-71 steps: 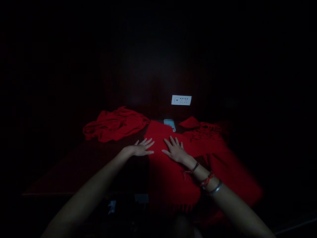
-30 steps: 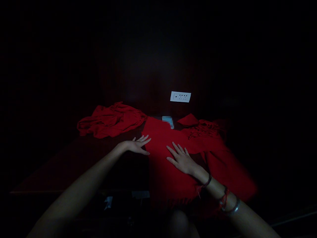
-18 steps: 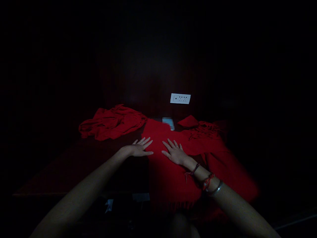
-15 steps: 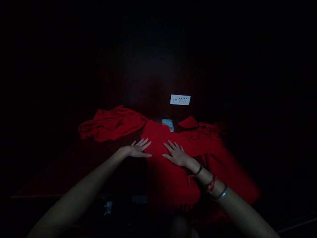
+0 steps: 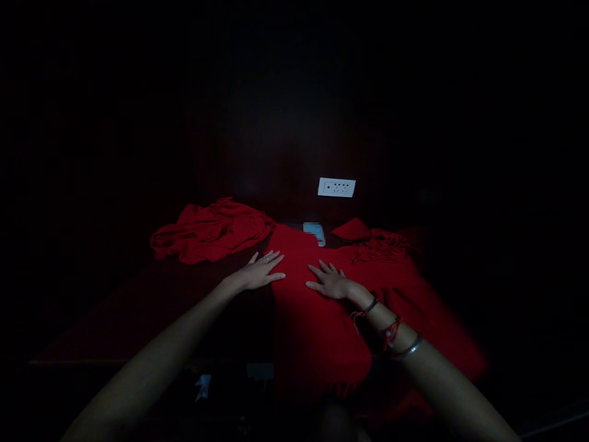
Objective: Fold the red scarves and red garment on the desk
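A red fringed scarf (image 5: 317,325) lies spread over the table, its fringed end hanging over the front edge. My left hand (image 5: 260,272) lies at the scarf's left border with fingers spread, a ring on one finger. On the scarf's middle rests my right hand (image 5: 327,280), palm down and fingers apart; bracelets circle that wrist. Neither hand grips the cloth. More red cloth (image 5: 427,325) spreads to the right, partly under the right forearm, and dim light hides where its pieces part.
A crumpled red cloth (image 5: 211,230) sits at the back left of the dark table (image 5: 138,319). Behind the scarf lies a pale blue, blurred-out item (image 5: 313,232). Folded red cloth with fringe (image 5: 384,242) is at the back right. A white socket panel (image 5: 337,187) is on the wall.
My left hand has slid slightly up and to the right along the scarf's border. The right hand has shifted a little forward, its fingers slightly less spread. The scarf looks unchanged.
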